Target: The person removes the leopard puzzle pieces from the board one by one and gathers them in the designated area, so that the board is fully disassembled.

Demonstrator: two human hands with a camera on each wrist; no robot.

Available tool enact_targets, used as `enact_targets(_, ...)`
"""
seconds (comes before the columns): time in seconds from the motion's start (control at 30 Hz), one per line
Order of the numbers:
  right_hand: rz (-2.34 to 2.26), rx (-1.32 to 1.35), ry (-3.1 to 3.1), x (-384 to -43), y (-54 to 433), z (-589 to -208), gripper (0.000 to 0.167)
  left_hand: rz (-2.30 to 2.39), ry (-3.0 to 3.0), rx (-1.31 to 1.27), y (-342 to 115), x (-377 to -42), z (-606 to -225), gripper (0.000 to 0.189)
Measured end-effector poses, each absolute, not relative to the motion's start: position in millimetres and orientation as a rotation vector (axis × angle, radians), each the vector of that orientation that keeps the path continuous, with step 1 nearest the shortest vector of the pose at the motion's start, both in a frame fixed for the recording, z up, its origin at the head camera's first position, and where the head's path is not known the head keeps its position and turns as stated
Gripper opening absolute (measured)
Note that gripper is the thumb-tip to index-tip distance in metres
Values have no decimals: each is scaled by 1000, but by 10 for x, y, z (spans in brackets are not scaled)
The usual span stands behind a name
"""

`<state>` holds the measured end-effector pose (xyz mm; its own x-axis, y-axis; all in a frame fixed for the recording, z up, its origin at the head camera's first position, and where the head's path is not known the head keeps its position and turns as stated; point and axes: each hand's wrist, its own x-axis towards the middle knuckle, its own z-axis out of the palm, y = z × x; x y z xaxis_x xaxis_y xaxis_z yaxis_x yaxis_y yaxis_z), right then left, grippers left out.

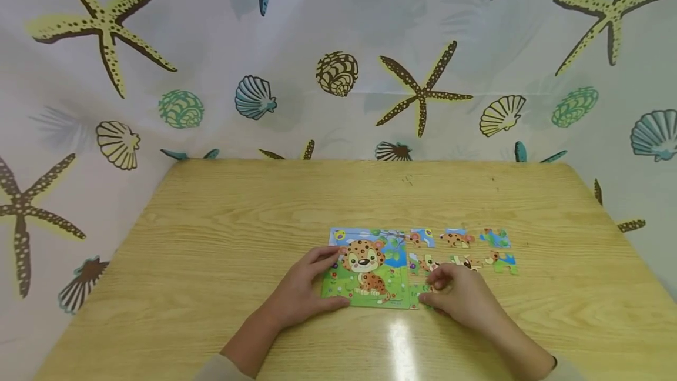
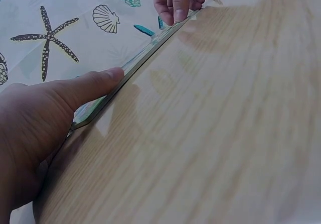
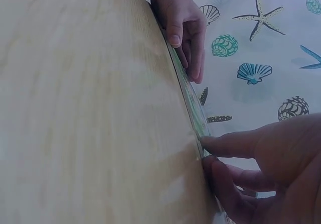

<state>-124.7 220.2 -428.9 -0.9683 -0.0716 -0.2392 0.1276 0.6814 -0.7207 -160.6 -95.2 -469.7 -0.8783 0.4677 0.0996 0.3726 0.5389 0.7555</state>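
Observation:
In the head view a flat jigsaw board with a spotted leopard cub on grass lies on the wooden table. My left hand holds its left side, the thumb along the near edge and the fingers toward the upper left corner. My right hand is just right of the board, thumb and forefinger pinching a small green puzzle piece, mostly hidden by the fingers. Other loose pieces lie in rows beyond that hand, among them a blue and green piece and a leopard-spotted piece.
The wooden table runs back to a cloth printed with starfish and shells, which hangs behind and along both sides. A bright light reflection lies on the table in front of the board.

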Motion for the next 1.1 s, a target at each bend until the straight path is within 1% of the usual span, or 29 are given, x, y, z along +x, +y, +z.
enact_targets(0.07,-1157,65,2647,-1248,2197,-4289,29,1257,2656,727,-951,-1603,-4701,90)
enact_targets(0.2,-1328,49,2514,-1275,2259,-4298,32,1262,2661,734,-945,-1601,-4702,90)
enact_targets(0.47,-1494,-93,2295,-1341,2367,-4285,44,1241,2674,743,-951,-1599,-4703,90)
enact_targets(0.77,-1510,-283,2182,-1408,2111,-4235,46,1268,2662,748,-965,-1593,-4692,89)
enact_targets(1.1,-1486,-386,2172,-1500,1829,-4222,43,1268,2675,777,-971,-1594,-4691,89)
